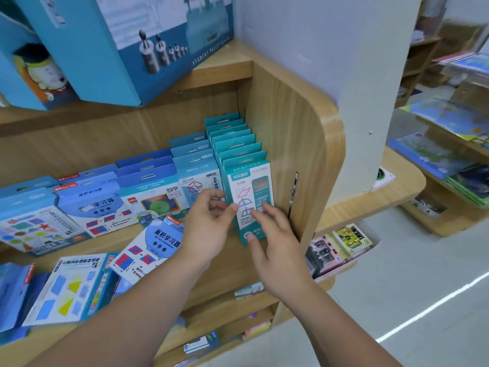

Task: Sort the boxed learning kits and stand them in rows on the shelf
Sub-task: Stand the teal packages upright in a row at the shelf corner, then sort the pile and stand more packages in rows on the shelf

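Observation:
A row of several teal boxed kits stands upright against the shelf's right wall; the front teal box (247, 185) shows line shapes on white. My right hand (275, 242) rests on its lower front with straight fingers, the thumb lying across the bottom edge. My left hand (209, 226) is at the box's left edge, with the thumb tip touching the front and the fingers loosely curled beside it. To the left stand rows of light blue kits (195, 173) and darker blue kits (148, 181). A blue area-learning box (156, 242) lies tilted at the shelf front.
The wooden shelf side panel (299, 144) is right beside the teal row. More flat kits (66, 290) lie loose at the lower left. A big blue box (111, 49) sits on the shelf above. Lower shelves hold small packs (341, 247), and another display (449, 144) stands to the right.

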A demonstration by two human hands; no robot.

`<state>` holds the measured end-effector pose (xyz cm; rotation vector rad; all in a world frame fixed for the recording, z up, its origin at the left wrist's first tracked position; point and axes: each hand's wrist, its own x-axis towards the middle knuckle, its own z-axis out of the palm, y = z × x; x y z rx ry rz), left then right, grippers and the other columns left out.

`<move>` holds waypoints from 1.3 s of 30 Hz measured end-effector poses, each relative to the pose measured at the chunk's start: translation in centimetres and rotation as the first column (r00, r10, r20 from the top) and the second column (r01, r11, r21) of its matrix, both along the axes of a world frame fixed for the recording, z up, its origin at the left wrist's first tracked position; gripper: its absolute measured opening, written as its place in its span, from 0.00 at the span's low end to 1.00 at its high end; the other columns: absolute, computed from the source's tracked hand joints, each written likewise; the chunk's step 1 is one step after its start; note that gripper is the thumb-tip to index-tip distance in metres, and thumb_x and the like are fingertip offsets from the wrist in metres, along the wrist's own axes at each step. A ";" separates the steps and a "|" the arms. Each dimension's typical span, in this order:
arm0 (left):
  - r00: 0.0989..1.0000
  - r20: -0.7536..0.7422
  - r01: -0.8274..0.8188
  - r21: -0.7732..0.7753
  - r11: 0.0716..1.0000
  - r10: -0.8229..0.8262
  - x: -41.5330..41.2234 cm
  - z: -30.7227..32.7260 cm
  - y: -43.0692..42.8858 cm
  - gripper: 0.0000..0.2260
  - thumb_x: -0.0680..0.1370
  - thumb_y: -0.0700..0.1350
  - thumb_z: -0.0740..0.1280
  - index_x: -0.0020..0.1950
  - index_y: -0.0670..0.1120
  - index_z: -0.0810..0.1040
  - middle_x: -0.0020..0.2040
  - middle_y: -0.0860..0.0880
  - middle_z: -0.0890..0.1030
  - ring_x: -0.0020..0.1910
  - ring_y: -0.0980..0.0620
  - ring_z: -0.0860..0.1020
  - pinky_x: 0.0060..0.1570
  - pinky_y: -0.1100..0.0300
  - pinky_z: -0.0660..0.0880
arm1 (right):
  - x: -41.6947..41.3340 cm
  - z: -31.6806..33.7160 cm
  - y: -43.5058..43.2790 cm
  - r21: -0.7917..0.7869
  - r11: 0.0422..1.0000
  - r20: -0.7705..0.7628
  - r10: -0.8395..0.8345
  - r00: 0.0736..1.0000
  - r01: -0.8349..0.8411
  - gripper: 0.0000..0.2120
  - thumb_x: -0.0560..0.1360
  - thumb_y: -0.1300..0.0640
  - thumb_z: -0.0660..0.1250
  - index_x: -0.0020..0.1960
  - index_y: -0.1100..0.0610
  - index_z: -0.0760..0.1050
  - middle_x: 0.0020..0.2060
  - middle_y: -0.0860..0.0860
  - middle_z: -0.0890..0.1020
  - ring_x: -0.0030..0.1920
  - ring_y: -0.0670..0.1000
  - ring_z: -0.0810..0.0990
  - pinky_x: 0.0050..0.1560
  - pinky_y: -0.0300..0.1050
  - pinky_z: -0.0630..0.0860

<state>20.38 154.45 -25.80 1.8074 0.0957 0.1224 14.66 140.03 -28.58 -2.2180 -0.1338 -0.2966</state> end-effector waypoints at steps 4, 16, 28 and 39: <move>0.998 0.055 0.003 0.067 0.998 -0.007 -1.8 0.8 3.1 0.11 0.76 0.40 0.71 0.53 0.54 0.76 0.47 0.51 0.80 0.39 0.62 0.77 0.45 0.66 0.75 | 0.2 1.8 1.7 0.056 0.998 0.144 0.000 0.990 -0.008 0.18 0.79 0.52 0.61 0.66 0.53 0.76 0.64 0.45 0.73 0.65 0.43 0.72 0.65 0.46 0.74; 0.915 0.248 -0.403 0.491 0.772 0.319 -10.1 4.7 23.8 0.12 0.76 0.51 0.72 0.56 0.60 0.73 0.53 0.62 0.74 0.53 0.62 0.75 0.51 0.63 0.73 | 3.2 4.4 18.6 0.056 0.891 0.128 0.442 0.888 -0.452 0.14 0.77 0.46 0.62 0.60 0.46 0.77 0.57 0.40 0.74 0.58 0.43 0.76 0.59 0.49 0.76; 0.749 0.508 -0.657 0.652 0.378 0.425 -17.6 9.0 43.2 0.18 0.72 0.57 0.68 0.55 0.46 0.79 0.52 0.50 0.79 0.53 0.45 0.76 0.55 0.50 0.70 | 1.5 6.5 37.8 0.103 0.763 0.014 0.641 0.767 -0.639 0.11 0.76 0.43 0.67 0.58 0.41 0.76 0.55 0.31 0.73 0.60 0.35 0.73 0.57 0.39 0.72; 0.918 0.210 -0.373 0.747 0.551 0.337 -17.7 7.6 52.1 0.41 0.65 0.74 0.62 0.70 0.51 0.73 0.65 0.50 0.77 0.62 0.46 0.73 0.61 0.52 0.70 | 0.2 11.5 47.9 -0.122 0.753 -0.181 0.624 0.760 -0.647 0.56 0.57 0.29 0.77 0.79 0.40 0.56 0.77 0.37 0.58 0.76 0.37 0.56 0.76 0.40 0.56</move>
